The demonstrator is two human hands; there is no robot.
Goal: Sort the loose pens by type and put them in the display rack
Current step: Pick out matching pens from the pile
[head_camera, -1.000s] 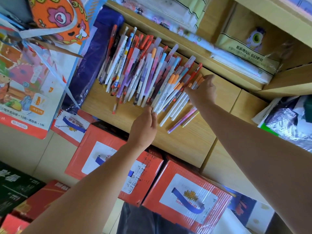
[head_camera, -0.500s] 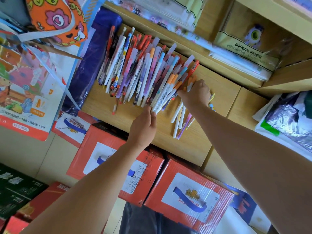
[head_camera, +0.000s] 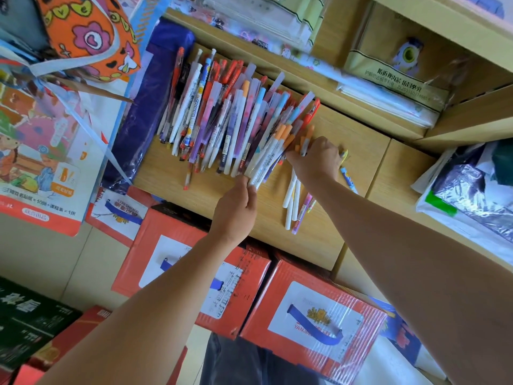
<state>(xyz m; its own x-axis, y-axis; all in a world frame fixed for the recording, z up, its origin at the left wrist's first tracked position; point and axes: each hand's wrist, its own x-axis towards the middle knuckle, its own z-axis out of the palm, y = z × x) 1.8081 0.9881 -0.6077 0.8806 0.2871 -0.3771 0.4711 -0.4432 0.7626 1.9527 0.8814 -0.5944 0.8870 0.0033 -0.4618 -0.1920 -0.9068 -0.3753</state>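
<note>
1. Pens (head_camera: 222,120): mostly one mixed heap on shelf (head_camera: 352,134); small group (head_camera: 294,204) set apart.
2. Left grip (head_camera: 236,209) pinches white pens (head_camera: 261,168); right grip (head_camera: 315,159) clutches orange-capped pens (head_camera: 304,141).
3. Sorting judged early; racking outstanding.

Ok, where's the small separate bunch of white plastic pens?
Head view, right of centre: the white pens lie on the wooden shelf, right of the big pen pile, just below the right hand.
</note>
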